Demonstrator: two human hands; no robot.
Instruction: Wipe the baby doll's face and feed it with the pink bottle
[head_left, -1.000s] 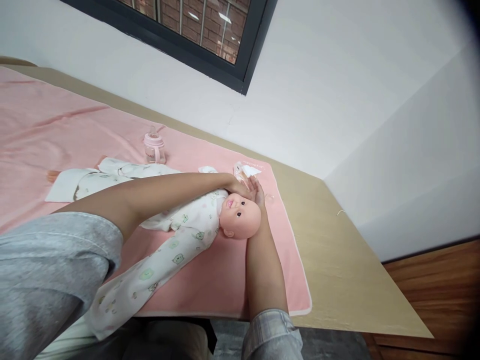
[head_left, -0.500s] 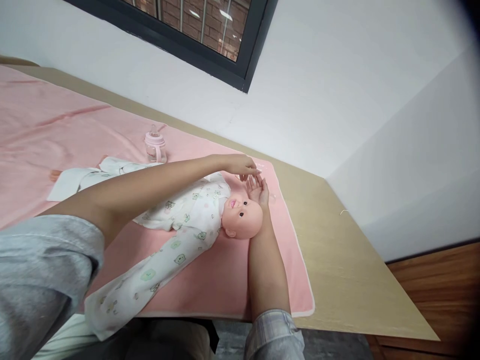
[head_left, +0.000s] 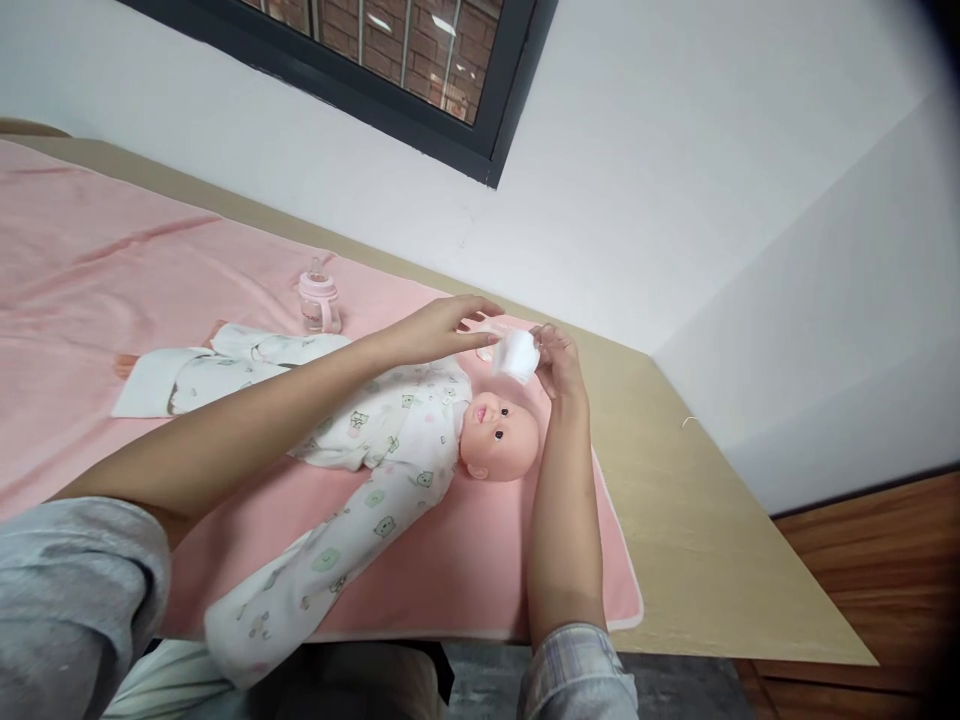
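Note:
A baby doll (head_left: pixel 501 438) in a white printed outfit (head_left: pixel 401 440) lies on its back on a pink blanket (head_left: pixel 457 560), its head toward the right. My right hand (head_left: pixel 559 362) pinches a small white cloth-like piece (head_left: pixel 516 356), slightly blurred, just above the doll's head. Reaching across the doll's body, my left hand (head_left: pixel 454 328) is open, fingers apart, thumb close to that piece's left edge; whether they touch I cannot tell. The doll's near sleeve (head_left: pixel 300 580) stretches toward me over the blanket's front edge.
A pink-lidded baby bottle (head_left: pixel 319 300) with a handle stands on the blanket beyond the doll's legs. The wooden tabletop (head_left: pixel 697 560) extends to the right. A white wall (head_left: pixel 600 200) and a dark-framed window (head_left: pixel 491 150) rise behind the table.
My right hand has come out from beside the doll's head and lifted, with the white piece now showing in it. My left hand has drawn back to the left, its fingers spreading.

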